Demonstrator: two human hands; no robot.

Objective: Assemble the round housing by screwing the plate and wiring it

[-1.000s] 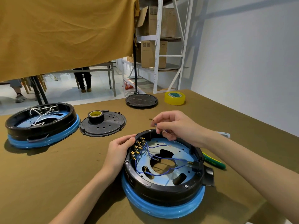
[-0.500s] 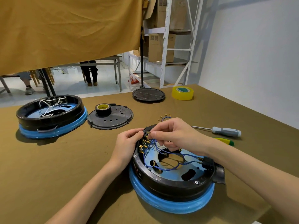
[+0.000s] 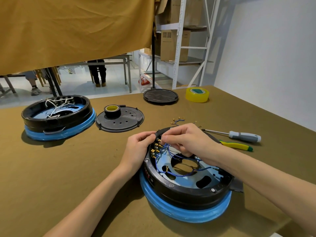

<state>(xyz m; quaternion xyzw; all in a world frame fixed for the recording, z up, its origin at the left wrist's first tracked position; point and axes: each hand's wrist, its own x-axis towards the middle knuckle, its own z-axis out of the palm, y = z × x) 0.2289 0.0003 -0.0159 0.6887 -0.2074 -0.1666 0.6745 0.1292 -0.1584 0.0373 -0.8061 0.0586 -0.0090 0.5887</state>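
A round black housing (image 3: 179,192) on a blue-wrapped base sits in front of me, its metal plate (image 3: 207,171) inside crossed by blue wires (image 3: 172,173). Brass terminals (image 3: 156,149) line the inner left wall. My left hand (image 3: 138,147) grips the housing's left rim by the terminals. My right hand (image 3: 186,139) reaches over the far rim and pinches a blue wire end at the top terminals. Loose wires with brass ends (image 3: 177,120) lie just behind the housing.
A second housing (image 3: 56,117) with white wires stands at the far left. A black perforated cover (image 3: 119,120) carries a black tape roll (image 3: 112,111). A round black disc (image 3: 160,96) and yellow tape roll (image 3: 197,94) lie further back. A grey screwdriver (image 3: 239,135) and yellow-green tool (image 3: 236,145) lie right.
My right hand has come down from above the far rim to the terminals at the left wall, with the wire end. The camera has shifted, so the housing sits further right and lower.
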